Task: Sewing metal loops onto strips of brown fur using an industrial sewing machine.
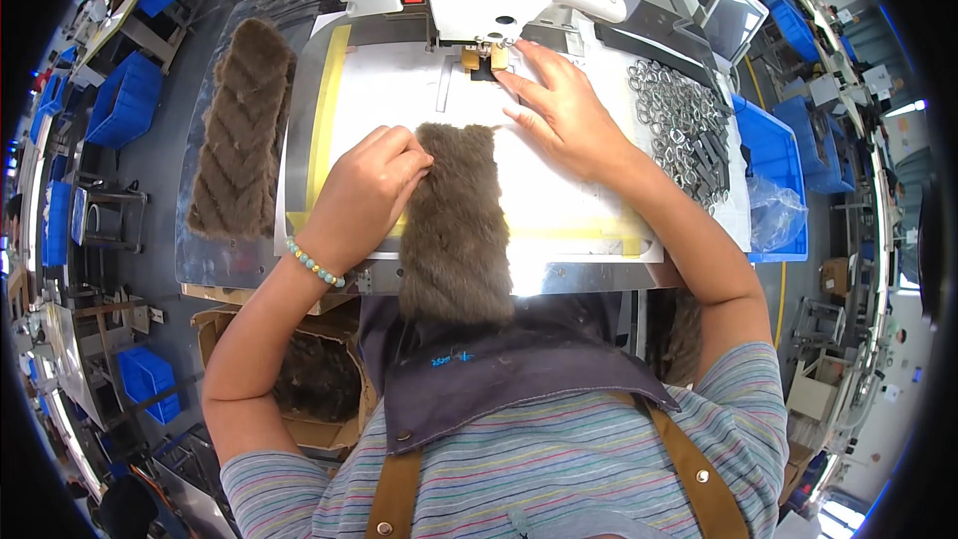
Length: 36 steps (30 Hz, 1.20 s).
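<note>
A strip of brown fur (454, 225) lies lengthwise before me, its near end hanging over the table's front edge. My left hand (371, 185) pinches the strip's upper left edge between thumb and fingers. Beyond the strip, my right hand (561, 110) reaches with fingers stretched and apart to the foot of a white sewing machine (509, 0). Its fingertips are beside the brass-coloured clamp (499, 60), close to a small black piece (485, 71) under the needle area. Whether the fingers touch that piece I cannot tell.
Another brown fur strip (239, 130) lies at the left of the table. Metal rings and dark bars (689, 130) are heaped on the right, with a blue bin (773, 170) past them. Yellow tape (329, 110) borders the white work sheet. A cardboard box (329, 389) with dark fur stands below left.
</note>
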{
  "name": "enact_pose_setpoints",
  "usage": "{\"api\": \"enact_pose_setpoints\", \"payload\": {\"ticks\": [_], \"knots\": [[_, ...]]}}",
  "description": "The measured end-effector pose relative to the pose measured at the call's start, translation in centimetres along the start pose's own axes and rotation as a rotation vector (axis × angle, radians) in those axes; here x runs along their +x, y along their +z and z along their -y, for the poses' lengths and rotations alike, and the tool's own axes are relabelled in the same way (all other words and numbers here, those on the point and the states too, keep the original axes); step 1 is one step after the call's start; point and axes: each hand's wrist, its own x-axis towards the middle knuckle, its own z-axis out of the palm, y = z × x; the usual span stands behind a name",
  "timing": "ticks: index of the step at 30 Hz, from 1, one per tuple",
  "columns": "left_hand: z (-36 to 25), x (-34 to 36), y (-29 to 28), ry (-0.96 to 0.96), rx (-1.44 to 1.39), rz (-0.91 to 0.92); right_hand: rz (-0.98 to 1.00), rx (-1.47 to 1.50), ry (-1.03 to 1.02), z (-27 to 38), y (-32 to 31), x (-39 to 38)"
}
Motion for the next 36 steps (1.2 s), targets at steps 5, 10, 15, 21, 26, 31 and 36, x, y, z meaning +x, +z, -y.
{"api": "enact_pose_setpoints", "payload": {"ticks": [5, 10, 15, 21, 26, 31, 36], "knots": [[0.1, -0.2, 0.2, 0.032, 0.045, -0.005, -0.048, 0.057, -0.034, 2.6, -2.4, -0.8], [0.3, -0.2, 0.1, 0.073, 0.106, -0.017, 0.053, 0.127, -0.003, 4.0, -2.4, -1.3], [0.2, -0.1, 0.0, 0.077, 0.105, 0.006, 0.048, -0.077, 0.011, 1.4, -1.0, -0.3], [0.3, -0.1, 0.0, 0.069, 0.094, -0.003, -0.004, -0.100, -0.026, 1.0, 0.2, -0.4], [0.3, 0.0, 0.1, 0.065, 0.091, 0.008, 0.029, -0.126, 0.001, 1.1, 0.3, -0.4], [0.3, 0.0, 0.1, 0.065, 0.078, -0.027, 0.021, -0.124, -0.007, 1.1, 0.5, -0.4], [0.2, 0.0, 0.1, 0.058, 0.078, -0.002, 0.016, -0.146, -0.029, 1.3, 0.3, -0.3]]}}
